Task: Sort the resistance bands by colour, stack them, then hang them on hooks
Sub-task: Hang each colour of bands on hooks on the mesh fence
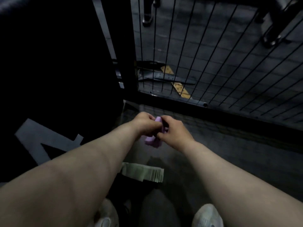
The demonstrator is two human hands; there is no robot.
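Resistance bands of soft purple rubber (153,136) are bunched up between the person's two hands, held out in front of the body above the dark floor (229,145). The left hand (144,122) has its grip closed tight on the upper part of the purple bunch, fingers curled over it. The right hand (174,130) is closed on the same bunch from the other side, with its thumb pressed to the rubber. A loose purple end hangs down just under both hands. Lower down, near the person's legs, a pale green stack of folded flat bands (144,172) lies on the floor, fanned out a bit at one end. Two white shoes (207,216) peek out at the bottom. Behind the hands stands a black wire grid panel (213,54), and a yellow strip (180,89) shows on the floor behind it.
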